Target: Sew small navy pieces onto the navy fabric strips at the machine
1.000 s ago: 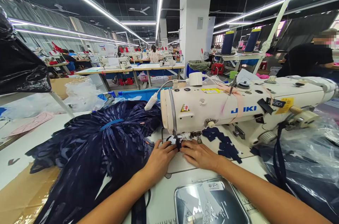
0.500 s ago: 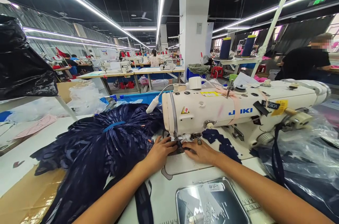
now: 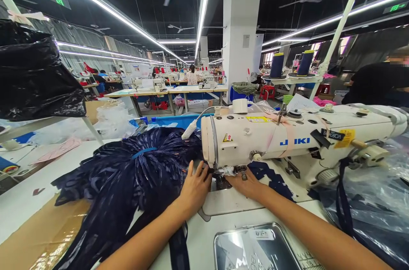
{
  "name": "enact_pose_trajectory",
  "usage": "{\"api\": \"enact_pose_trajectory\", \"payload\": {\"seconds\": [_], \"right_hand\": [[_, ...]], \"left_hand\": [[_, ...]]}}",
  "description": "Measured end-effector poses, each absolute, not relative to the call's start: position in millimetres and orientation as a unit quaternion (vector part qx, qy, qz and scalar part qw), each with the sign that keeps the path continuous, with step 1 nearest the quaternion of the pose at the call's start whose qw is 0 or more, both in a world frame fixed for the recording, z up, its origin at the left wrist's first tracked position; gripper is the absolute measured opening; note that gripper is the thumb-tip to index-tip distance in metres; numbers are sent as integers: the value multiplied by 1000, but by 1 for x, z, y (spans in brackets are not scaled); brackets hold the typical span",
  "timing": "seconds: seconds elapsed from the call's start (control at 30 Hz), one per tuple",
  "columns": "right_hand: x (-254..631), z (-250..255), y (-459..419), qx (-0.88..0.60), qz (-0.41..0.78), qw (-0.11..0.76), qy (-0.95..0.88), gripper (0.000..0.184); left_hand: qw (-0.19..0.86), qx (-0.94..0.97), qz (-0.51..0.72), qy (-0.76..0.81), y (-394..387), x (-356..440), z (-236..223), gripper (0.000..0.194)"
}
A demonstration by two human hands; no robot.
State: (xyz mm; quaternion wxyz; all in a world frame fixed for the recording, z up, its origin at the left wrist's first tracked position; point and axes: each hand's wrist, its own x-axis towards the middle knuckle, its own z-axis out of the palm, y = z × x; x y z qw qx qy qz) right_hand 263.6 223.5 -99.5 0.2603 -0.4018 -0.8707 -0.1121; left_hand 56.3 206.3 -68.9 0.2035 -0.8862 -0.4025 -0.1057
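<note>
A white sewing machine (image 3: 265,136) lies across the table, its needle end toward my hands. Left of the needle area, my left hand (image 3: 195,188) rests on the machine bed with its visible fingers spread; the thumb side is partly hidden. My right hand (image 3: 245,185) reaches in under the machine head from the right, its fingertips out of sight behind the presser foot parts. A small dark piece (image 3: 223,182) shows between the hands at the foot. Beside my left hand lies a large bundle of navy fabric strips (image 3: 128,180), bound with a blue tie (image 3: 143,152).
Small navy pieces (image 3: 271,176) lie behind my right hand. A shiny metal tray (image 3: 218,246) sits at the front. Clear plastic (image 3: 380,202) covers navy material at right. Cardboard (image 3: 41,234) and a black plastic bag (image 3: 38,74) are at left. Thread cones (image 3: 277,65) stand behind.
My left hand has drawn back slightly and its fingers have lifted and spread. My right hand has reached further in under the machine head. The whole view has shifted a little.
</note>
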Motion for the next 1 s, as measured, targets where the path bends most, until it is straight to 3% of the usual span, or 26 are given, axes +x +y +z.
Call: {"api": "enact_pose_trajectory", "payload": {"seconds": [0.13,0.3,0.53,1.0], "right_hand": [[266,-92,216,-342,-201,246,-884,28],[264,-94,220,-335,-198,285,-876,22],[262,-102,219,-362,-150,289,-874,26],[254,-104,213,-408,-175,271,-854,25]], "left_hand": [[162,-890,-79,-419,213,59,-64,30],[150,-894,-62,-419,219,62,-61,28],[153,-895,-54,-416,218,62,-61,25],[120,-899,-37,-421,227,66,-58,29]]}}
